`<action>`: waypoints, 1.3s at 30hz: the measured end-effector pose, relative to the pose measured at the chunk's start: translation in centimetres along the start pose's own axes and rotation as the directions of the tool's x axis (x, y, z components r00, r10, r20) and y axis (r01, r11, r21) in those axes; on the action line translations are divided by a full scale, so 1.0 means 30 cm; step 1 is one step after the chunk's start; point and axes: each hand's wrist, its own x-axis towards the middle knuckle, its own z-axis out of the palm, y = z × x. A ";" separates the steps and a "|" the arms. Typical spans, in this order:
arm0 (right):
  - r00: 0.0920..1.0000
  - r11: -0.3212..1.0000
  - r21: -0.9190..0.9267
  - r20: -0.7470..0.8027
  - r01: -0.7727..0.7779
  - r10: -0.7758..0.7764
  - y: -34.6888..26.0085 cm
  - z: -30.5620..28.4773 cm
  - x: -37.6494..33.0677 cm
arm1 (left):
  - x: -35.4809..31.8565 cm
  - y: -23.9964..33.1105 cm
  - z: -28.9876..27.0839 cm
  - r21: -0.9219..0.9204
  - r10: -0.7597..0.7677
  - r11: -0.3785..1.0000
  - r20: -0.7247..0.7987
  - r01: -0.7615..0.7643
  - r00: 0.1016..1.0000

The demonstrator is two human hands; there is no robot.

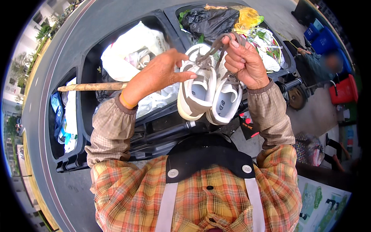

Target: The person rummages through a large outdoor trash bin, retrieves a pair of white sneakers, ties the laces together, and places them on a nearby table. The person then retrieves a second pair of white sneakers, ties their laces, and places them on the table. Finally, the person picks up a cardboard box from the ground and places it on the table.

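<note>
A pair of white and grey-brown sneakers, the left shoe [195, 96] and the right shoe [225, 101], hangs side by side with the openings toward me. My right hand [247, 63] grips the grey-brown shoelaces [216, 44] above them, fingers curled and thumb pressed in. At the left shoe's side is my left hand [160, 71], its thumb and fingers apart; the thumb reaches over the shoe's lacing. Whether that thumb presses on the shoe is hard to tell. A yellow band [126, 101] circles my left wrist.
Open dark bins stand before me, holding a white plastic bag [135, 48], a black bag [210, 23] and a yellow bag [248, 18]. A wooden stick [92, 86] lies across the left bins. To the right are a red bucket [343, 89], blue bins [326, 38] and another person.
</note>
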 end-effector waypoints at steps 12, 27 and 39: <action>0.977 0.954 -0.219 -0.016 0.206 -0.215 -0.124 0.053 -0.060 | 0.148 0.087 -0.011 -0.806 -0.114 0.538 0.223 0.249 0.968; 0.953 0.691 -0.703 -0.064 0.168 -0.297 -0.263 0.102 0.179 | 0.288 0.280 0.046 -0.736 -0.059 0.628 0.280 0.254 0.958; 0.903 0.765 -0.640 -0.285 0.070 -0.321 0.096 0.005 -0.107 | 0.326 0.176 0.018 -0.523 -0.049 0.852 -0.020 0.031 0.999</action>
